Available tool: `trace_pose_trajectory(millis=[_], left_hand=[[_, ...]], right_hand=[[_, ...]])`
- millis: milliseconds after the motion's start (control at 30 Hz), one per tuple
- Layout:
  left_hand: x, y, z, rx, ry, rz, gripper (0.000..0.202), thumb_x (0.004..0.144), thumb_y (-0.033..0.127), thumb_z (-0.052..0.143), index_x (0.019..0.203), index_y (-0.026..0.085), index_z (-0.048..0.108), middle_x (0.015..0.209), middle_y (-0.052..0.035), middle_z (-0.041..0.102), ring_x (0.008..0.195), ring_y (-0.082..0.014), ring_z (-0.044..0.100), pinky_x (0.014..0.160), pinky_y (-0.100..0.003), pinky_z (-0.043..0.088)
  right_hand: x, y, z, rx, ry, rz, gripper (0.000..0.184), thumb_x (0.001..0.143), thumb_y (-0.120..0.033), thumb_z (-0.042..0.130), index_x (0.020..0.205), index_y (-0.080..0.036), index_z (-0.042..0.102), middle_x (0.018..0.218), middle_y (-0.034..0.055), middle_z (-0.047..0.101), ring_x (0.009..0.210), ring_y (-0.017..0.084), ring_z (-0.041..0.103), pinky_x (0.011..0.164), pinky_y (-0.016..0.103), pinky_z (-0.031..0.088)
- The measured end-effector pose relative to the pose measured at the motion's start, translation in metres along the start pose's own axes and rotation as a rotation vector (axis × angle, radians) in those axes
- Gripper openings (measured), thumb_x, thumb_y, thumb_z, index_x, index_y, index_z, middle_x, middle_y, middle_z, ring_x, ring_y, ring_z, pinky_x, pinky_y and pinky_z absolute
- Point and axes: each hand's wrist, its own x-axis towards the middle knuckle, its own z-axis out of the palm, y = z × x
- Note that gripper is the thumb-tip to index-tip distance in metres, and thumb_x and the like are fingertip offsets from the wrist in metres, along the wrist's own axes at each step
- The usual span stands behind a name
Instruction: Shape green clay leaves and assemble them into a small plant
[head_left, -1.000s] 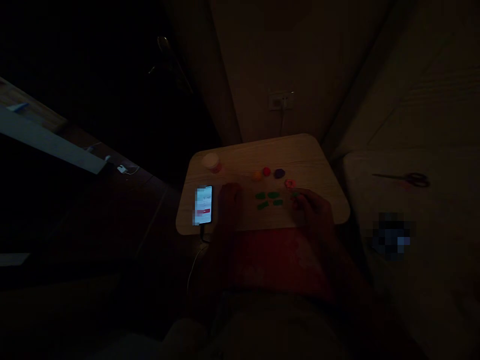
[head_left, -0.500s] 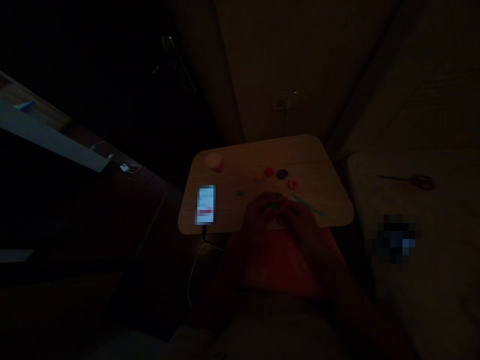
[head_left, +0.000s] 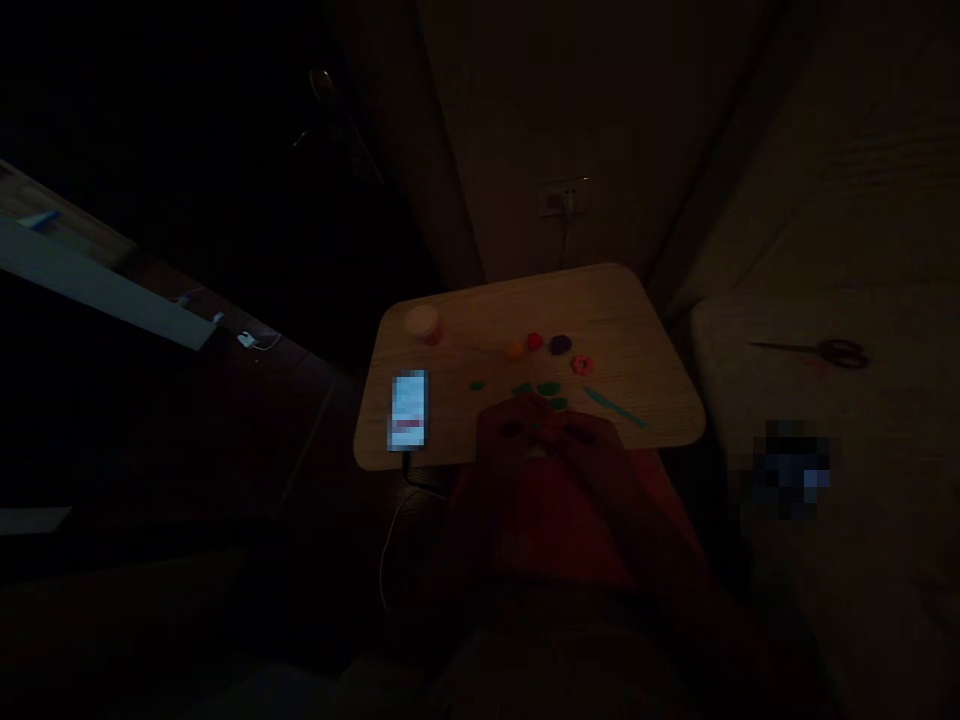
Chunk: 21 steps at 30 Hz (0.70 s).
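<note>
Grip: left hand [head_left: 511, 430] and right hand [head_left: 592, 442] meet at the worktop [head_left: 615, 310] near edge, fingers together over or around a speck of green [head_left: 535, 427]; too dark for us to tell whether either clamps it. Done, as far as we see: three flat green pieces [head_left: 550, 388] lie just beyond the fingers, and a pink flower-shaped piece [head_left: 579, 363] sits past them to the right, looking finished. We also get a small green lump [head_left: 477, 385] apart on the left. Left over, we'd judge: orange ball [head_left: 514, 350], red ball [head_left: 534, 341] and purple lump [head_left: 560, 344], side by side, look unworked. Teal knife [head_left: 616, 408] lies right of the hands, not in use. Our call: partway, green shaping in hand. Tub [head_left: 424, 325] and phone [head_left: 409, 410] sit off left, untouched.
</note>
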Motion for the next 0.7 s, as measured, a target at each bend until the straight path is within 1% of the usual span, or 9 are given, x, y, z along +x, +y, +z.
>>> trace_pose_trajectory(millis=[100, 200, 267, 333, 400, 533, 600, 667, 700], left_hand=[[-0.004, 0.003, 0.005, 0.01, 0.04, -0.093, 0.03, 0.075, 0.048, 0.092, 0.068, 0.021, 0.079, 0.082, -0.0069, 0.079, 0.083, -0.0222, 0.074, 0.076, -0.035, 0.06], [-0.008, 0.003, 0.008, 0.015, 0.126, -0.176, 0.035, 0.078, 0.055, 0.088, 0.089, 0.022, 0.085, 0.103, -0.0097, 0.082, 0.099, -0.0254, 0.076, 0.089, -0.037, 0.06], [-0.01, 0.002, 0.008, 0.008, 0.143, -0.204, 0.041, 0.082, 0.058, 0.083, 0.099, 0.021, 0.085, 0.111, -0.0114, 0.081, 0.108, -0.0271, 0.075, 0.098, -0.039, 0.058], [-0.011, 0.001, 0.006, 0.014, 0.128, -0.214, 0.043, 0.082, 0.061, 0.082, 0.094, 0.02, 0.085, 0.108, -0.0121, 0.082, 0.106, -0.0274, 0.075, 0.098, -0.04, 0.059], [-0.01, -0.002, 0.004, 0.013, 0.103, -0.208, 0.042, 0.078, 0.061, 0.085, 0.084, 0.019, 0.082, 0.098, -0.011, 0.081, 0.095, -0.0254, 0.075, 0.089, -0.038, 0.06], [-0.007, -0.008, -0.002, -0.065, 0.078, -0.198, 0.044, 0.07, 0.06, 0.091, 0.079, 0.02, 0.077, 0.089, -0.0068, 0.079, 0.078, -0.0197, 0.072, 0.073, -0.032, 0.059], [-0.006, -0.007, -0.003, -0.061, 0.104, -0.203, 0.045, 0.072, 0.061, 0.089, 0.082, 0.019, 0.076, 0.091, -0.0072, 0.08, 0.081, -0.021, 0.074, 0.077, -0.035, 0.06], [-0.007, -0.003, 0.0, -0.011, 0.132, -0.204, 0.043, 0.079, 0.061, 0.084, 0.083, 0.019, 0.076, 0.094, -0.0082, 0.081, 0.09, -0.0239, 0.076, 0.088, -0.039, 0.06], [-0.009, -0.001, 0.004, 0.026, 0.131, -0.206, 0.04, 0.083, 0.06, 0.082, 0.084, 0.02, 0.076, 0.096, -0.0085, 0.082, 0.096, -0.0251, 0.076, 0.093, -0.041, 0.059]], right_hand=[[0.0, 0.002, 0.0, 0.035, 0.046, -0.024, 0.026, 0.066, -0.044, 0.093, 0.076, -0.024, 0.081, 0.067, 0.0001, 0.071, 0.059, 0.014, 0.057, 0.057, 0.028, 0.044], [0.003, 0.007, -0.003, 0.045, 0.084, -0.032, 0.028, 0.068, -0.046, 0.092, 0.08, -0.024, 0.08, 0.068, 0.0007, 0.071, 0.059, 0.014, 0.059, 0.058, 0.028, 0.046], [0.003, 0.009, -0.004, 0.051, 0.086, -0.04, 0.029, 0.071, -0.047, 0.09, 0.082, -0.023, 0.08, 0.069, 0.0012, 0.072, 0.06, 0.014, 0.059, 0.058, 0.028, 0.047], [0.002, 0.009, -0.004, 0.056, 0.067, -0.033, 0.03, 0.072, -0.048, 0.09, 0.087, -0.023, 0.081, 0.073, 0.0021, 0.074, 0.062, 0.015, 0.061, 0.059, 0.028, 0.048], [0.0, 0.007, -0.003, 0.037, 0.039, -0.019, 0.033, 0.072, -0.049, 0.09, 0.09, -0.023, 0.082, 0.074, 0.0025, 0.074, 0.062, 0.015, 0.061, 0.06, 0.028, 0.048], [-0.003, 0.001, -0.007, -0.077, -0.018, -0.035, 0.036, 0.079, -0.057, 0.083, 0.079, -0.021, 0.078, 0.068, 0.0024, 0.069, 0.061, 0.016, 0.058, 0.058, 0.029, 0.046], [-0.002, -0.003, -0.012, -0.17, 0.026, -0.092, 0.038, 0.084, -0.058, 0.077, 0.076, -0.021, 0.076, 0.068, 0.0029, 0.068, 0.062, 0.017, 0.058, 0.058, 0.03, 0.046], [0.002, -0.008, -0.018, -0.265, 0.165, -0.207, 0.036, 0.088, -0.059, 0.074, 0.083, -0.023, 0.075, 0.077, 0.0044, 0.071, 0.07, 0.019, 0.061, 0.064, 0.032, 0.05], [0.004, -0.011, -0.02, -0.3, 0.24, -0.283, 0.035, 0.09, -0.059, 0.072, 0.091, -0.024, 0.075, 0.087, 0.0059, 0.074, 0.078, 0.022, 0.065, 0.07, 0.034, 0.053]])
